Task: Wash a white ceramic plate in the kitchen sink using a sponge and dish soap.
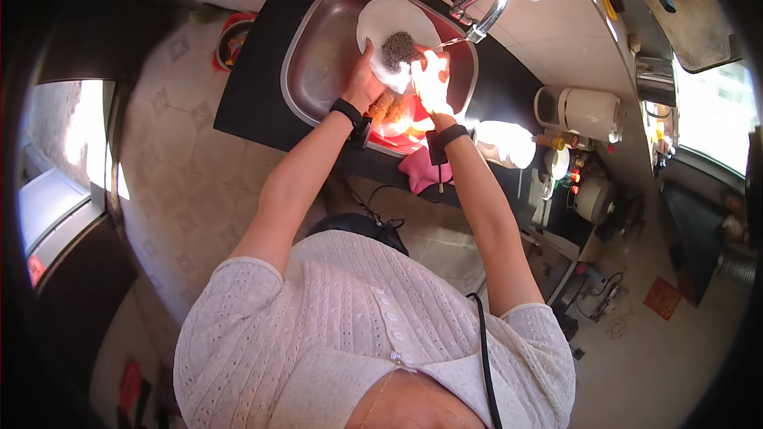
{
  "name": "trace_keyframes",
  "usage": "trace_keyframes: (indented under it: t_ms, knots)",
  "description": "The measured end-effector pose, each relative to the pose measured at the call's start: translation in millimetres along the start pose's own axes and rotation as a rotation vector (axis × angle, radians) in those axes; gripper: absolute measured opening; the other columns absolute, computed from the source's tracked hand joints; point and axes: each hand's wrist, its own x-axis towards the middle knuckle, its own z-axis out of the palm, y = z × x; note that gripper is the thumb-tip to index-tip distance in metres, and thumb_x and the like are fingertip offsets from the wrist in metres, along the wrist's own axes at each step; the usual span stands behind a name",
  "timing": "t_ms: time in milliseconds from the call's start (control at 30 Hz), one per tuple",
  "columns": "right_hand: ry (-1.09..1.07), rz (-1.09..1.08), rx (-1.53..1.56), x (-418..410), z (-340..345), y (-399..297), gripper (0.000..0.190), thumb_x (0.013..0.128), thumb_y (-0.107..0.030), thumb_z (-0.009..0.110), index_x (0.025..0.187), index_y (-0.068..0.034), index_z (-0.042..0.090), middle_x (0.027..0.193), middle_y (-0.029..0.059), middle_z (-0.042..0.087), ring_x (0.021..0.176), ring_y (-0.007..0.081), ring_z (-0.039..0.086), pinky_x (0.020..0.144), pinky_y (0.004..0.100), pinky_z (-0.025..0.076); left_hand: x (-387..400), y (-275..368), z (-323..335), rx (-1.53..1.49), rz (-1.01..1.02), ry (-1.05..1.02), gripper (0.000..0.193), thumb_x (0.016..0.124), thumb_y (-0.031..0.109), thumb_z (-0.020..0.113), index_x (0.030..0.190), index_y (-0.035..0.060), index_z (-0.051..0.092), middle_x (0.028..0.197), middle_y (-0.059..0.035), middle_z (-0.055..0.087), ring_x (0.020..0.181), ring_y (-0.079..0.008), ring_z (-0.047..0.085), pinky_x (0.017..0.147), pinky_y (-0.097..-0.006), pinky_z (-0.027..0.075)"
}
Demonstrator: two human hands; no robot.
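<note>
My left hand (365,84) grips the near left rim of a round white plate (372,18), thumb on top. The plate is tilted over the stainless steel sink (325,42). A grey steel wool scrubber (396,50) lies against its face. My right hand (434,80) has its curled fingers at the scrubber's right edge; strong sunlight washes out the detail there. From the chrome faucet (477,30) a thin stream of water runs towards the plate. Below my hands sits a red basin (387,144) with orange-brown textured things (387,106) in it, partly hidden by the hands and plate.
A pink cloth (420,168) hangs over the counter's front edge. Right of the sink stand a sunlit white container (505,144), a white kettle-like appliance (587,114) and several small jars. A red-rimmed bin (229,42) is on the floor left of the dark counter (253,101).
</note>
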Motion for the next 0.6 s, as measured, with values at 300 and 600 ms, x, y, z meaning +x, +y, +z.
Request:
trace_keyframes:
  t_ms: [300,600]
  knots:
    - [-0.173,-0.233,-0.129,-1,7,4,0.032,0.085,-0.013,0.061,0.117,-0.010,0.058,0.098,0.0157,0.056,0.092,0.0326,0.058,0.087,0.0422,0.048,8,15,-1,-0.040,0.043,0.027,0.064,0.096,0.046,0.053,0.143,0.0063,0.037,0.145,-0.0148,0.043,0.133,-0.0324,0.041,0.112,-0.0510,0.031]
    - [0.227,-0.140,-0.050,2,-9,37,0.030,0.078,-0.020,0.069,0.106,-0.009,0.062,0.091,0.0114,0.059,0.076,0.0243,0.058,0.072,0.0396,0.049,4,14,4,0.015,0.107,0.056,0.068,0.096,0.046,0.055,0.147,0.0069,0.033,0.148,-0.0140,0.040,0.137,-0.0338,0.035,0.112,-0.0566,0.027]
